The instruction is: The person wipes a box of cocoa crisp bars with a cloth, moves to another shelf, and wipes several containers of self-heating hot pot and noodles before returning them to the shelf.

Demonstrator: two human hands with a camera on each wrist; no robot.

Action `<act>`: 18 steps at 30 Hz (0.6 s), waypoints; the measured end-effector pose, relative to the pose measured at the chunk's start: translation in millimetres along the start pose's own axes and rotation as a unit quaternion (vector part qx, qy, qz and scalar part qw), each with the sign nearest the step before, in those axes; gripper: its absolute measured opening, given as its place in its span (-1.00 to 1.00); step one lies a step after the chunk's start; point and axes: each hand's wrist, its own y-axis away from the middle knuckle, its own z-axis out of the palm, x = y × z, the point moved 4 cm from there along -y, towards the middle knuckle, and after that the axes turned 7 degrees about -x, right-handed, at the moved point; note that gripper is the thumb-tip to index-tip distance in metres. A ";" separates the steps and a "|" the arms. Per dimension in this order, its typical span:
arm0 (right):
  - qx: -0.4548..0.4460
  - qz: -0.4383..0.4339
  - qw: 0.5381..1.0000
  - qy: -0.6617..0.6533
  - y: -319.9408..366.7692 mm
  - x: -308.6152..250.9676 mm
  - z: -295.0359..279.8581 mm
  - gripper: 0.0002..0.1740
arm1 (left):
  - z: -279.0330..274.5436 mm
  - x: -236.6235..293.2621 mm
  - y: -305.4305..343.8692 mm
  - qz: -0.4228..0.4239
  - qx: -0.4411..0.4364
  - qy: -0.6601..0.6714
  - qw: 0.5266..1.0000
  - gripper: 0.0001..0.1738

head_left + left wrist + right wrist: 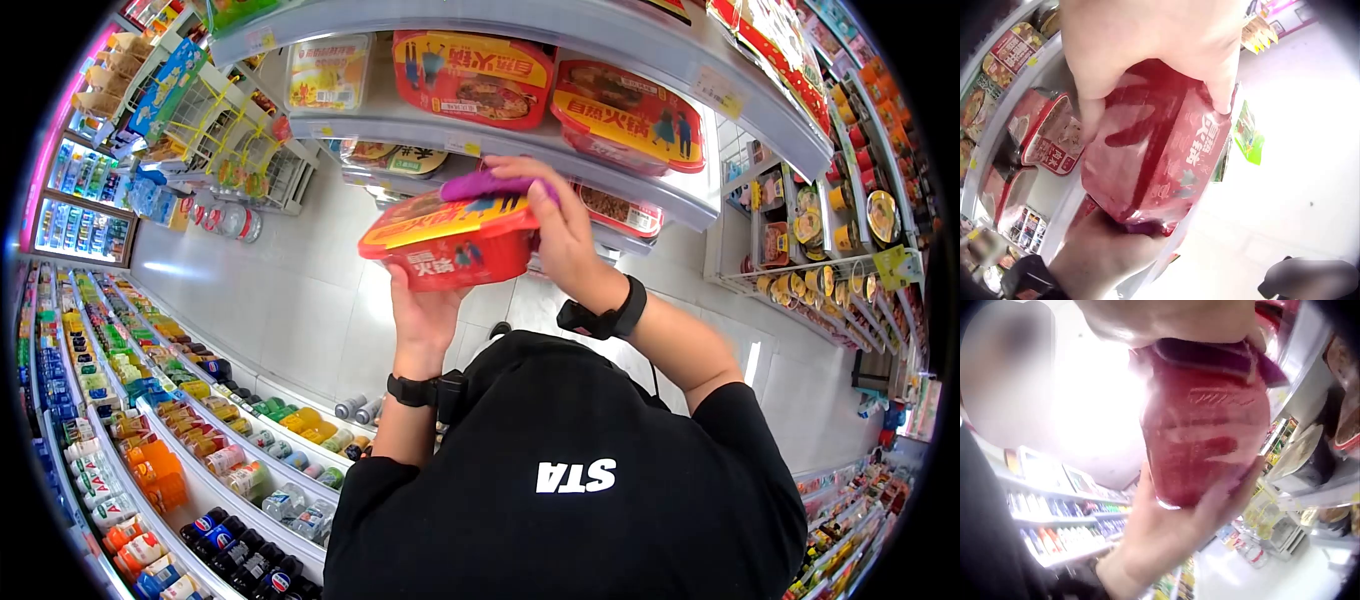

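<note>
A red self-heating hot pot box (490, 262) with a yellow-banded lid is held up in front of the chest. My left hand (424, 318) grips it from below, thumb on the front side and fingers around the base, as the left wrist view shows. On the lid's right part lies a purple cloth (470, 186). My right hand (572, 235) holds that cloth against the box's right end, fingers over the top. In the right wrist view the cloth (1204, 357) is tucked between the right hand and the box's red base (1210, 431).
Just beyond the hands, a shelf edge (400, 138) carries more hot pot boxes (475, 75). Drink bottles (215, 455) line shelves on the left. A rack of cup noodles (850, 215) stands at the right. Large water bottles (225, 218) sit on the floor (270, 270).
</note>
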 end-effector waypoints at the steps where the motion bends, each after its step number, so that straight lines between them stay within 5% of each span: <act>1: 0.055 -0.004 0.997 -0.046 -1.6 0.7 -2.3 -0.66 | -1.1 -0.7 0.4 -0.004 -0.016 -0.051 0.999 -0.05; 7: 0.062 0.129 0.977 -0.157 1.1 1.9 -14.2 -0.61 | -14.2 12.9 5.4 0.015 -0.032 -0.200 0.979 0.13; 11: 0.084 0.157 0.965 -0.192 4.2 11.2 -11.1 -0.59 | -4.5 19.1 13.1 -0.009 -0.035 -0.276 0.960 0.01; 14: 0.106 0.181 0.956 -0.206 -2.5 15.3 -15.0 -0.59 | -17.9 13.1 15.4 -0.066 -0.047 -0.141 0.987 -0.07; 18: 0.093 0.227 0.947 -0.209 -5.0 20.4 -15.6 -0.61 | -21.5 18.1 20.8 -0.072 -0.062 -0.209 0.973 0.00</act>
